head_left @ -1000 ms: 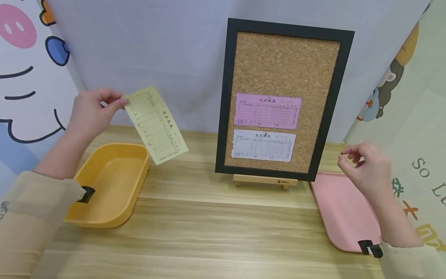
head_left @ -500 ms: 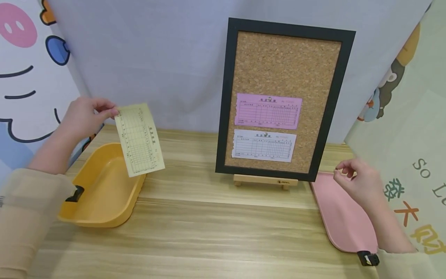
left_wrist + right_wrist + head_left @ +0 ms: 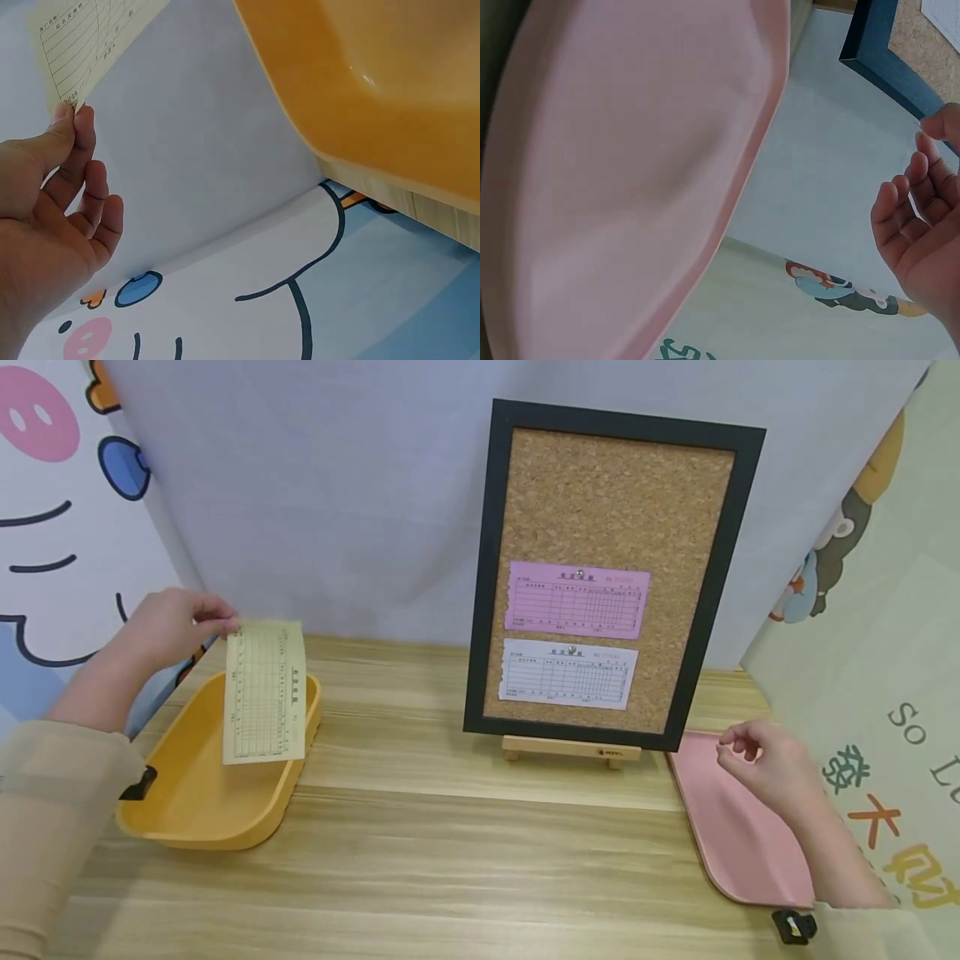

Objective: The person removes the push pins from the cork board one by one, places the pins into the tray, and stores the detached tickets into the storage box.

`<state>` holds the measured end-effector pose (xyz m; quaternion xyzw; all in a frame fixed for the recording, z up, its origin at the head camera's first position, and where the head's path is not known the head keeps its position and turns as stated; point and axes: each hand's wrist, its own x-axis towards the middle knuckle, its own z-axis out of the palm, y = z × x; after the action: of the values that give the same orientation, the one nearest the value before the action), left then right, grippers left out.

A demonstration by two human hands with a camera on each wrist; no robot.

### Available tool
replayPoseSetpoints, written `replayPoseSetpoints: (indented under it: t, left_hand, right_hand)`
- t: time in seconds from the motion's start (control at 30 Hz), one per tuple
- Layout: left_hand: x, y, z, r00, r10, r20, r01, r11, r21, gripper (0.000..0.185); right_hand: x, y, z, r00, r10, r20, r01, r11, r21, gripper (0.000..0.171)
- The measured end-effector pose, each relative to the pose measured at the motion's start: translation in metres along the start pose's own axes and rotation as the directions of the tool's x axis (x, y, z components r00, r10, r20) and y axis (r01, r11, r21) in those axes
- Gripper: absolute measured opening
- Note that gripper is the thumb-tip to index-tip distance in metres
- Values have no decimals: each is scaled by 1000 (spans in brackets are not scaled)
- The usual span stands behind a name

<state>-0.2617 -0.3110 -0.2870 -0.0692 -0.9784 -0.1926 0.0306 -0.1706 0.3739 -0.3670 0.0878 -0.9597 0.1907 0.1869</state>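
Note:
My left hand pinches the top corner of a pale yellow printed slip, which hangs upright over the orange-yellow tray. The left wrist view shows thumb and forefinger of the left hand on the slip's corner, with the tray close by. My right hand hovers over the far end of the pink tray, thumb and forefinger pinched together as on a tiny pushpin too small to make out. In the right wrist view the right hand's other fingers curl loosely above the pink tray.
A black-framed cork board stands on a small wooden easel at the table's back middle. A pink slip and a white slip are pinned to it. Printed cloth walls close in on both sides.
My left hand has lowered the yellow slip leftward until it hangs over the yellow tray. My right hand has dropped down toward the pink tray.

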Motion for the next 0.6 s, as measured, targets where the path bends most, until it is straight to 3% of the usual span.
replayPoseSetpoints:
  t: [0.33, 0.6]
  left_hand:
    - [-4, -20, 5, 995, 15, 103, -20, 999, 48, 24]
    - [-4, -36, 20, 984, 8, 175, -18, 998, 54, 21]
  right_hand:
    - [-2, 14, 5, 995, -35, 89, 33, 999, 28, 5]
    - [-5, 28, 8, 980, -15, 199, 17, 1000, -12, 8]
